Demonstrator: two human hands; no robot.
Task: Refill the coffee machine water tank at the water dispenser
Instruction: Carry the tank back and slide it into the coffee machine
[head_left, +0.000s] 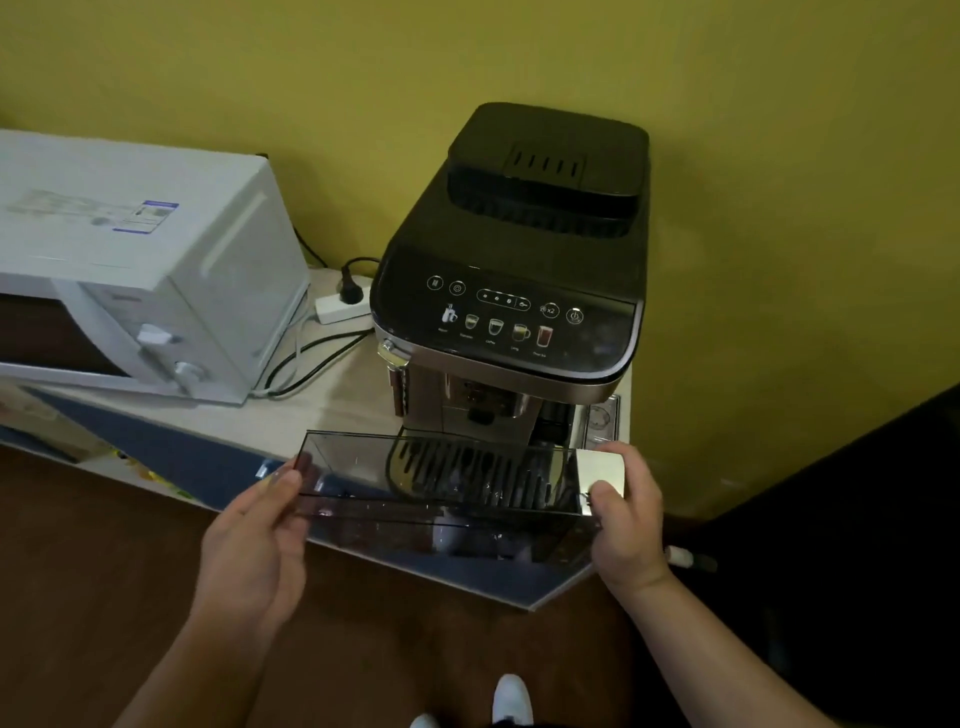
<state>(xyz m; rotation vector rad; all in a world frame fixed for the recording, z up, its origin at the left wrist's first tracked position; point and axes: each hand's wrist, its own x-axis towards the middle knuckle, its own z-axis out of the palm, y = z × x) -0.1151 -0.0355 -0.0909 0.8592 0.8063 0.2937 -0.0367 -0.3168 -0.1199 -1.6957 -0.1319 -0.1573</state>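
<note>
A long, clear smoky water tank (363, 483) with a silver end plate is held level in front of the black coffee machine (514, 270), which stands at the counter's right end. My left hand (260, 540) grips the tank's left end. My right hand (623, 514) grips the silver right end, thumb on top. Through the tank I see the machine's slotted drip tray (467, 473). The tank looks to hold no water. No water dispenser is in view.
A white microwave (135, 270) sits left on the pale counter (322, 410), with a white power strip (340, 306) and black cables between it and the machine. A yellow wall runs behind. Brown floor and my white shoe (511, 699) lie below; a dark object stands at right.
</note>
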